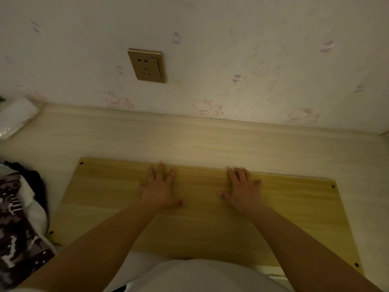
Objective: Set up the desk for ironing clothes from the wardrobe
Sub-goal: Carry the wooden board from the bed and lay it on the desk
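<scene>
A yellowish wooden board (294,218) with dark screw holes at its corners lies flat on the pale wood-grain desk (189,142). Both palms rest on the board near its far edge. My left hand (161,186) is spread flat, fingers apart, left of centre. My right hand (242,187) lies flat as well, fingers pointing toward the wall. Neither hand holds anything.
A gold wall socket (147,65) sits above the desk on cartoon-cat wallpaper. A pile of dark patterned and white clothes (19,224) lies at the desk's left edge. A white package in clear plastic (14,116) rests at the far left corner.
</scene>
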